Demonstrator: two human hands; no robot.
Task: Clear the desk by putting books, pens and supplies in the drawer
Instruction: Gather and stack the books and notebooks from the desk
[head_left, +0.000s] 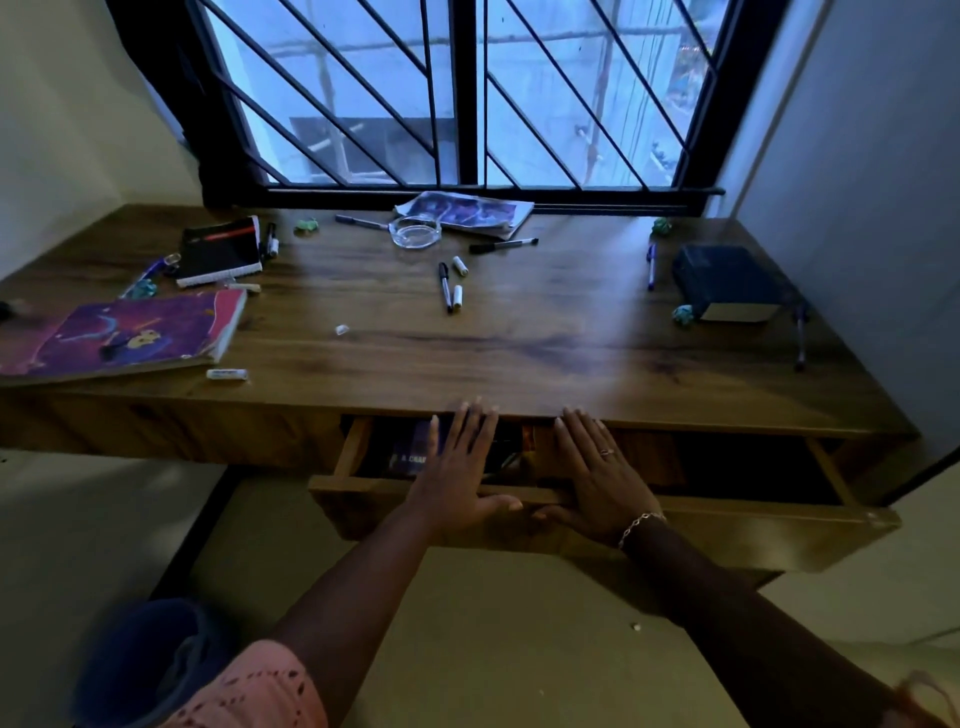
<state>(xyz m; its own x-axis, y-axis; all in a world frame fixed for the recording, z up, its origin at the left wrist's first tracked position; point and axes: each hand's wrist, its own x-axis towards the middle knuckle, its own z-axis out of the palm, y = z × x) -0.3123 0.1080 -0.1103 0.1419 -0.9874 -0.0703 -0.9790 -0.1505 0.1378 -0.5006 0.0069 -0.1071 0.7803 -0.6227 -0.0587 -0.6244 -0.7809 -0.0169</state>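
The drawer (727, 512) stands partly open beneath the front edge of the desk (545, 358), with a dark book (405, 456) already lying in its left end. A person's left hand (457, 467) and right hand (597, 473) lie flat across the opening. Their fingers (470, 431) are straight and spread, gripping nothing, and both thumbs rest along the drawer's front rim. The flat hold looks suited to steadying or sliding the drawer rather than lifting anything, though which way it is going cannot be told. The clearing appears barely begun. On the wooden top a purple book (124, 335) overhangs the left front, a black notebook (221, 249) lies behind it, and a thick dark volume (727, 283) sits at the far right. A magazine (467, 210) lies under the sill beside a glass ashtray (414, 232). Black pens (445, 286) lie loose at the centre and a blue pen (651, 267) lies to the right, all within reach of the drawer. Beyond the desk, a barred window (467, 93) lets dim bluish light in between pale walls (62, 114).
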